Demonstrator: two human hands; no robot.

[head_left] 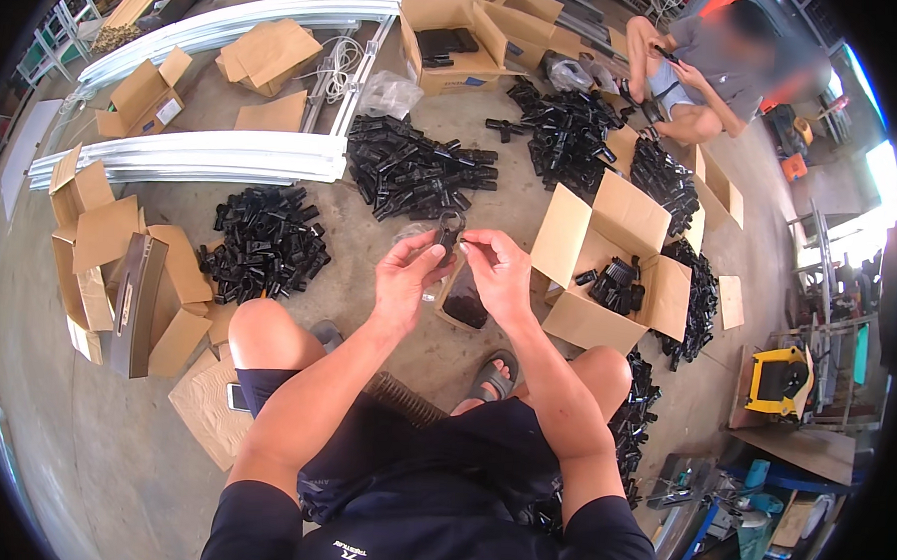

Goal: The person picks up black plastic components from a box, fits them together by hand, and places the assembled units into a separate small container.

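In front of my knees, my left hand [408,280] grips a black clamp-like part [450,225] with a curved, ring-shaped upper end. The thumb and fingers of my right hand [499,274] are pinched together against the part's right side; whatever small piece they hold is too small to make out. Just below both hands stands a small open carton [450,318] with dark little pieces [466,309] inside. Beyond the hands spreads a heap of similar black parts [413,168], and another black heap [266,242] lies to the left.
An open cardboard box [592,323] with several black parts stands on the right. More black heaps [565,135] lie far right, near a seated person [693,75] handling a small dark thing. Silvery metal rails [189,157] and opened cartons [96,225] occupy the left. A phone [237,397] lies by my left knee.
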